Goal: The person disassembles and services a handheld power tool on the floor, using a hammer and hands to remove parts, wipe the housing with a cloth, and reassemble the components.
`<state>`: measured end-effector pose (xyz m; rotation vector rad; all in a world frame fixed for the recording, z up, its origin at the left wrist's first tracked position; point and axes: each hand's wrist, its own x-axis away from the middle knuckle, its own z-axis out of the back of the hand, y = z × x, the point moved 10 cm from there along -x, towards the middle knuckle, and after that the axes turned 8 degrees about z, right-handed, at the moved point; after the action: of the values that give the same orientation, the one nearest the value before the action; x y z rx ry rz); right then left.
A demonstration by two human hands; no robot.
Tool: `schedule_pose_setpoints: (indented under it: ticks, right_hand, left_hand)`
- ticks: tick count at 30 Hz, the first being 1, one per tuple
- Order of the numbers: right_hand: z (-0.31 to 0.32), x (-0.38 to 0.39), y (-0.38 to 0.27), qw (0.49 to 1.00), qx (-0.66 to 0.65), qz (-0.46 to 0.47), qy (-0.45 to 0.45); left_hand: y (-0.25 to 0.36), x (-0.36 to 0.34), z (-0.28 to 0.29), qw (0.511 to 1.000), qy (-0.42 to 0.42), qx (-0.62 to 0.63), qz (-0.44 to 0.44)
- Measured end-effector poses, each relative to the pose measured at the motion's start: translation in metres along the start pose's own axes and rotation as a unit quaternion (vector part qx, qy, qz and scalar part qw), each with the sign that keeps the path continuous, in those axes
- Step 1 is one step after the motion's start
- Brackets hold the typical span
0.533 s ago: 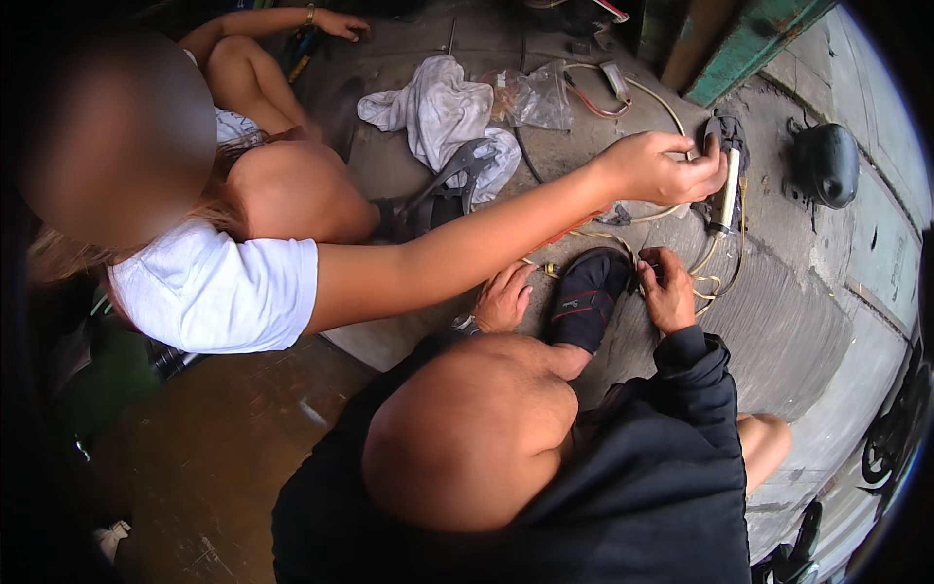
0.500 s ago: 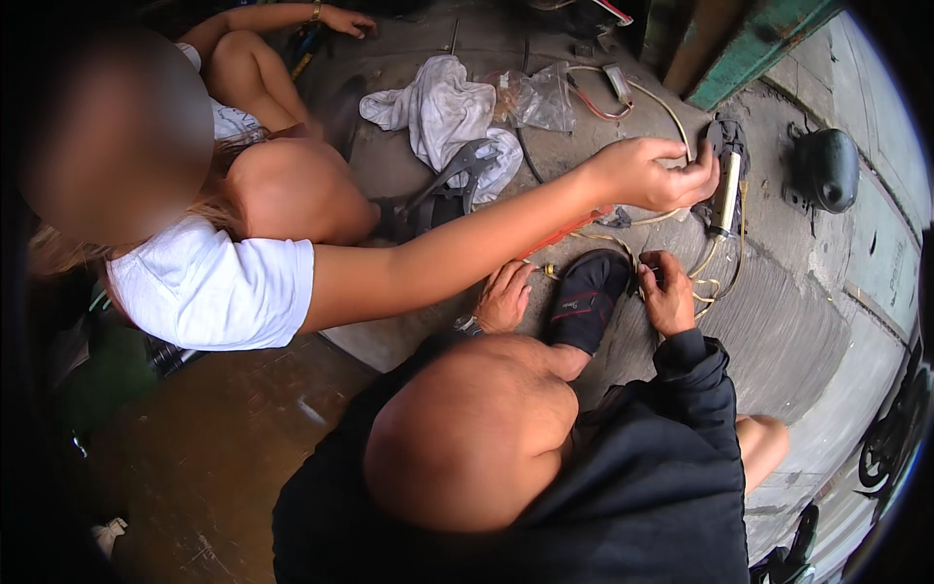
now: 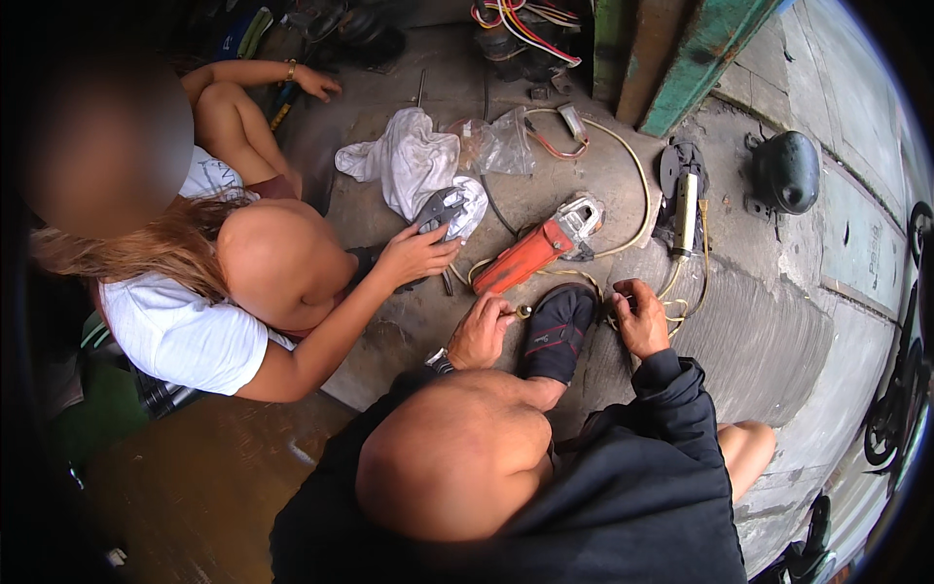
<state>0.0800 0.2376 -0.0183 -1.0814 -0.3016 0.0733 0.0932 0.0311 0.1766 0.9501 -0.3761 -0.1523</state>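
My left hand [image 3: 477, 331], with a watch on its wrist, is closed on a small brass-coloured piece [image 3: 523, 311] by my black shoe [image 3: 559, 336]. On the other side of the shoe, my right hand [image 3: 640, 319] is pinched; what lies between its fingertips is too small to make out. A yellowish cord [image 3: 671, 302] runs close by it. Just beyond my left hand lies an orange power tool [image 3: 525, 255] with a grey metal head. At the left, a co-worker's hand [image 3: 418, 255] touches a dark grey tool [image 3: 443, 209].
A white power strip [image 3: 687, 214] rests on a dark object. A black rounded compressor-like unit [image 3: 786, 172] stands at the right. A whitish cloth [image 3: 409, 161] and a clear plastic bag [image 3: 508, 144] lie ahead. Beyond is a green metal post [image 3: 705, 68]. The co-worker sits close on my left.
The co-worker's arm, stretched across to the power strip, has drawn back left to the dark grey tool, uncovering the orange power tool. My hands stay either side of my shoe; the view has shifted.
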Motion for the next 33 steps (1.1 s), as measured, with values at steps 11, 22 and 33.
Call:
schedule_pose_setpoints:
  ticks: [11, 22, 33]
  right_hand:
    - [-0.011, 0.007, 0.018, 0.998, -0.035, -0.046, 0.012]
    - [-0.007, 0.009, 0.026, 0.997, -0.039, -0.052, 0.028]
    - [0.0, 0.016, 0.005, 1.0, 0.026, -0.009, 0.007]
  left_hand:
    - [-0.122, -0.131, -0.03, 0.972, 0.188, 0.141, -0.013]
    - [-0.121, -0.134, -0.051, 0.974, 0.203, 0.053, -0.081]
    - [-0.112, -0.133, -0.06, 0.96, 0.215, -0.044, -0.175]
